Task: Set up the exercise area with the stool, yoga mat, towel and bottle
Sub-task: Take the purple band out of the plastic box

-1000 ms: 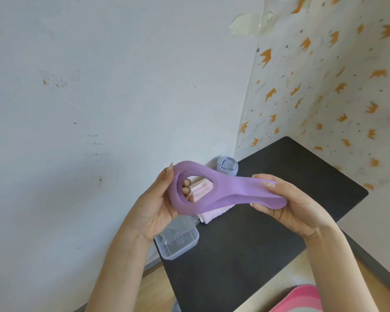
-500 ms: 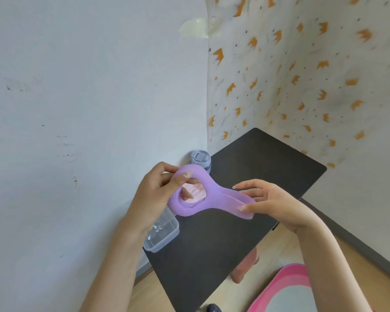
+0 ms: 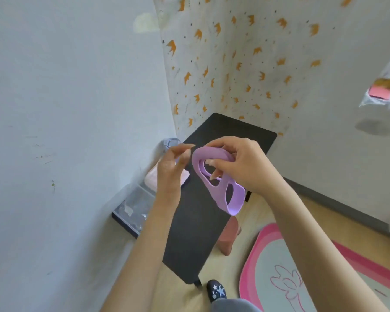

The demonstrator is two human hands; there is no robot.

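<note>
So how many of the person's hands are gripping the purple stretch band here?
1. The right hand grips the purple band at its top loop; the left hand is open beside it, fingers apart, not touching the band.

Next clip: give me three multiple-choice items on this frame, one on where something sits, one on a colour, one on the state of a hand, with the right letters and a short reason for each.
1. Where is the folded pink towel?
A. on the black table, near the left wall
B. on the floor rug
C. draped over the person's arm

2. What colour is the stretchy looped band?
A. orange
B. light purple
C. green

3. What is the left hand doing?
A. clamped on the band
B. open, fingers spread, holding nothing
C. gripping the bottle

Answers:
1. A: the towel lies on the table's left edge, partly behind the left hand, between the bottle and the clear plastic box.
2. B: the band is pale lilac all along.
3. B: only the right hand grips the band's upper loop; the left hand is apart from it with fingers loose.
</note>
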